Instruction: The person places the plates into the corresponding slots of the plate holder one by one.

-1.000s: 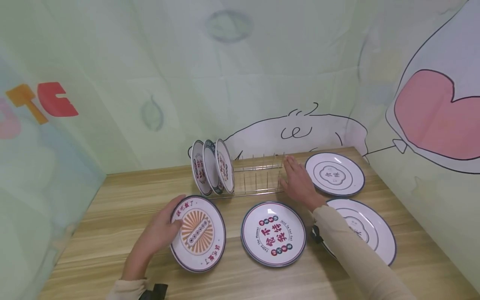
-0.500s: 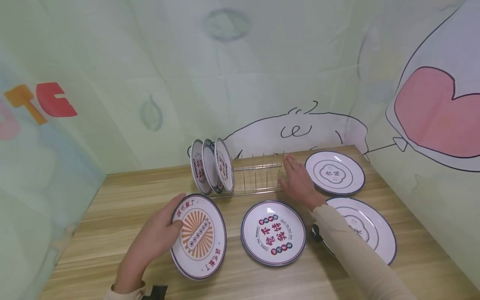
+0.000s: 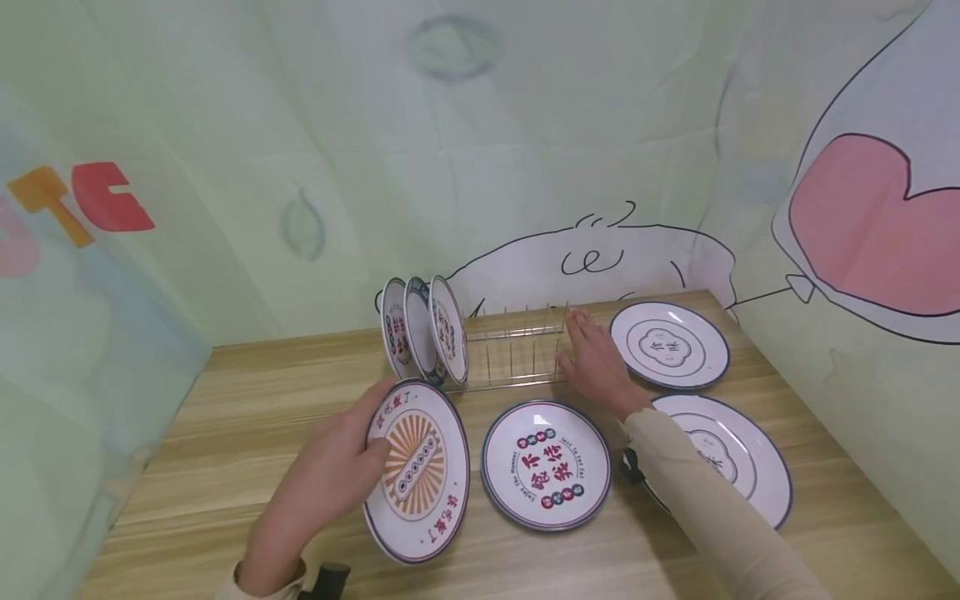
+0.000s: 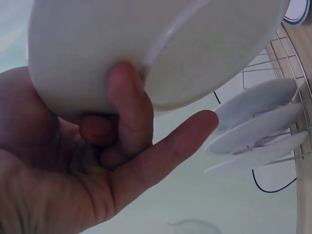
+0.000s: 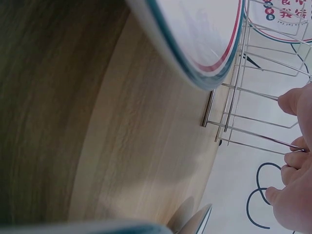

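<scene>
My left hand point(image 3: 330, 479) holds a white plate point(image 3: 417, 472) with an orange sunburst print by its left rim, tilted up in front of the dish rack. In the left wrist view, curled fingers press the plate's plain underside point(image 4: 214, 53), while one finger sticks out free. At the right end of the wire dish rack point(image 3: 513, 385), my right hand point(image 3: 600, 371) grips the end wires, thumb in front. The right wrist view shows its fingertips right at the wires. Three plates point(image 3: 448, 329) stand upright in the rack's left slots.
A plate with red lettering point(image 3: 547, 467) lies flat in front of the rack. Two larger blue-rimmed plates, a far one point(image 3: 667, 371) and a near one point(image 3: 757, 475), lie at the right, the near one partly under my right forearm. A printed cloth point(image 3: 360, 208) hangs behind the table.
My left hand has carried the sunburst plate slightly right, and the plate now tilts more steeply. Its top edge now overlaps the bottoms of the racked plates. My right hand keeps its place.
</scene>
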Demonstrator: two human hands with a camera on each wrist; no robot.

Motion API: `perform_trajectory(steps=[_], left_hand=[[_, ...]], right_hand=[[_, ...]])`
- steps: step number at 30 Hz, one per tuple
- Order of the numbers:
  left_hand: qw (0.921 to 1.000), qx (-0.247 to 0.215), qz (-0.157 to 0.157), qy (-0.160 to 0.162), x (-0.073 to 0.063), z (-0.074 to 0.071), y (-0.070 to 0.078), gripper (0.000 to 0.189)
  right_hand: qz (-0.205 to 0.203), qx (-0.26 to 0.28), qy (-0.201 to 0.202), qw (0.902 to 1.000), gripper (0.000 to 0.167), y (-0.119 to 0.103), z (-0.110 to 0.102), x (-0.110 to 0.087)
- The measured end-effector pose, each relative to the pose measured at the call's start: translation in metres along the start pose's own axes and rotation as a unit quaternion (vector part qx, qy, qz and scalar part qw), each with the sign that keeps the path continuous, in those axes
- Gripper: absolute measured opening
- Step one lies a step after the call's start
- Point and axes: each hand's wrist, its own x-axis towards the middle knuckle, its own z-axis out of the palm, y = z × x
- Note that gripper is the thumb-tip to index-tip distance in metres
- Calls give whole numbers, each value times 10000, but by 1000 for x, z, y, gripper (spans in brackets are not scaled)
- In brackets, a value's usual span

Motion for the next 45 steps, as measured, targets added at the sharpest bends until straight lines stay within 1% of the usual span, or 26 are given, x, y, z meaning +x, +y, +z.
perform_trajectory(steps=[4, 9, 16, 19, 21, 26, 34, 37, 41, 44, 45], left_hand=[[10000, 24, 40, -51, 3, 3, 8, 68], [9998, -99, 11, -176, 8, 7, 16, 71], [9993, -70, 305, -203, 17, 16, 26, 72], [9992, -66, 329, -201, 20, 21, 30, 72], [9994, -99, 267, -214, 23, 24, 32, 70], [9997, 92, 216, -100, 31, 30, 40, 65], [9982, 555, 227, 66, 46, 41, 51, 66], [9968, 720, 300, 153, 50, 44, 53, 64], [9935, 997, 476, 291, 56, 47, 56, 61], [9911, 1198, 464, 342, 62, 50, 58, 59], [9911, 1234, 397, 299, 64, 51, 58, 60]], right_hand=[[-4, 9, 12, 10000, 67, 1, 1, 0], [16, 10, -40, 10000, 68, 0, 1, 0], [-1, 98, -54, 9999, 68, -1, -2, -1], [-34, 100, -55, 9999, 68, -1, -2, -1], [-56, 83, -24, 9999, 68, -1, -2, 0], [-103, 18, 35, 9999, 68, 0, -1, 1], [-104, 59, 6, 9999, 67, 1, -1, 0], [-144, 22, 7, 9999, 67, 1, -1, 0], [-147, 36, 44, 9999, 67, 1, -1, 0], [-115, 88, 38, 9999, 67, 1, -1, 1], [-107, 97, 20, 9999, 67, 1, -1, 1]])
